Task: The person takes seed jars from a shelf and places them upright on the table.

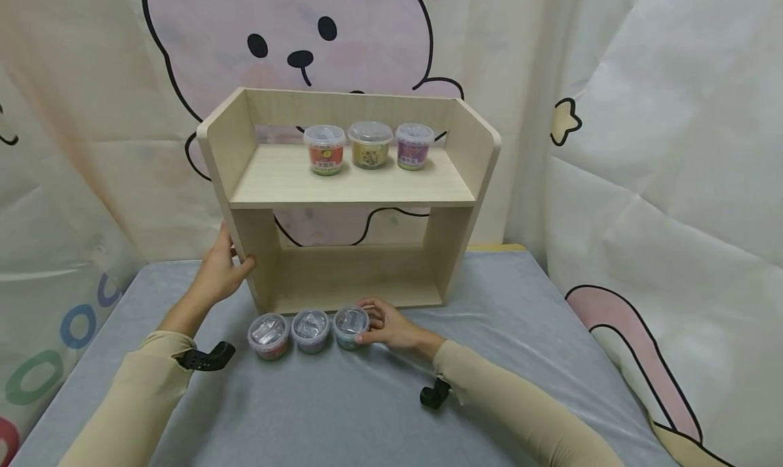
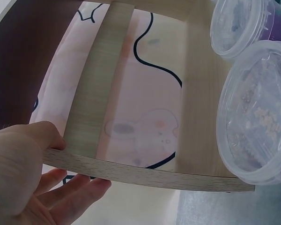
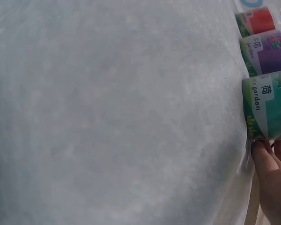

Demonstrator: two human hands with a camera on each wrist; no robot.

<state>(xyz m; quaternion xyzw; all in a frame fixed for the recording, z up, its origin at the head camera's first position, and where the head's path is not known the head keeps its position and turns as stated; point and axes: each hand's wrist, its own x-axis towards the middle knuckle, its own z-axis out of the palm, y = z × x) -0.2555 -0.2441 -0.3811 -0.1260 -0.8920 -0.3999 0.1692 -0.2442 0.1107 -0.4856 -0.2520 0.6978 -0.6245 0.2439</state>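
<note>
A light wooden two-level shelf unit stands on the grey cloth-covered table. My left hand grips the unit's left side panel, thumb on one face and fingers on the other. Three small clear-lidded cups stand in a row in front of the unit. My right hand curls round the rightmost one, the green-labelled cup, with fingertips against its side. Beside it stand the purple-labelled cup and the red-labelled cup.
On the upper shelf sit a red cup, a yellow-green cup and a purple cup. The lower compartment holds nothing. A cartoon-printed curtain hangs behind and to both sides. Grey cloth stretches toward me.
</note>
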